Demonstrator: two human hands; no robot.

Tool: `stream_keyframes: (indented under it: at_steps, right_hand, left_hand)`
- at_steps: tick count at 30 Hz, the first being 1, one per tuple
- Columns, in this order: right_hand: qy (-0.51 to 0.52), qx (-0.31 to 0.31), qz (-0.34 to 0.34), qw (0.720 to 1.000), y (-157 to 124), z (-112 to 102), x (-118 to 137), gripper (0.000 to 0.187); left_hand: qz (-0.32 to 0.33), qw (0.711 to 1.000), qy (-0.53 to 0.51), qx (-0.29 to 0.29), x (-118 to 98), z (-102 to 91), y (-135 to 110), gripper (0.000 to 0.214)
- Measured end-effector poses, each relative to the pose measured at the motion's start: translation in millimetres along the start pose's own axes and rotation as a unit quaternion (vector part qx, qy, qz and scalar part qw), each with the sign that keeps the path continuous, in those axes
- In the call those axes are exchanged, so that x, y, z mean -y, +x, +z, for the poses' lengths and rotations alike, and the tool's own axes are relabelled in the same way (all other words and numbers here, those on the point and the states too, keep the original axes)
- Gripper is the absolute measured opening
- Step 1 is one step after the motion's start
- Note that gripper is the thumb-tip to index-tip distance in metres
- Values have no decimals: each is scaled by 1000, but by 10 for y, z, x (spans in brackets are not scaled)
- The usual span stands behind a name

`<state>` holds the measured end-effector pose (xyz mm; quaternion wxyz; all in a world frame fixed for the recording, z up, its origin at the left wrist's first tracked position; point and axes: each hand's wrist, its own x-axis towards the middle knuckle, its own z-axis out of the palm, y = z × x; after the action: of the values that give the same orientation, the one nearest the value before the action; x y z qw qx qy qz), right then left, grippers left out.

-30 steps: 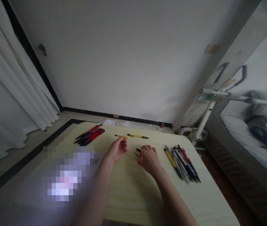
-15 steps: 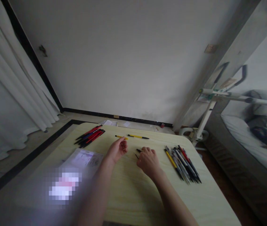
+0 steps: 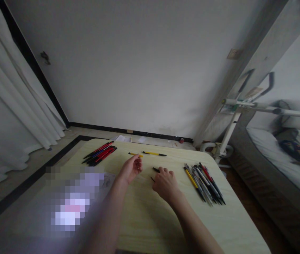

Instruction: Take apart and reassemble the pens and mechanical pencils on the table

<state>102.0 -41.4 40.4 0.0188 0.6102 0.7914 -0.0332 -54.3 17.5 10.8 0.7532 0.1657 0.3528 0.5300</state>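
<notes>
Right fingers point(image 3: 163, 172) touch a black pen point(image 3: 155, 169) on the table point(image 3: 144, 215).

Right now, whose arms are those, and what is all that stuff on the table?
Those are a person's own arms. A camera worn on their head looks down, so you see what they see. On the wooden table lie a bunch of red and black pens, one yellow pen and a mixed bunch of pens. The left hand is curled beside a short yellow piece. The right hand lies palm down, its fingers at a small black piece. Whether either hand holds anything is unclear.
</notes>
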Motion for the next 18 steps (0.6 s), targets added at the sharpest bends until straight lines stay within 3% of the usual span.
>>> stream_keyframes:
  at_steps: [18]
  right_hand:
    - [-63,18,-32,997,60,-59,19,22]
  left_hand:
    - [17,1000,-4,16,-3,-8,6,12]
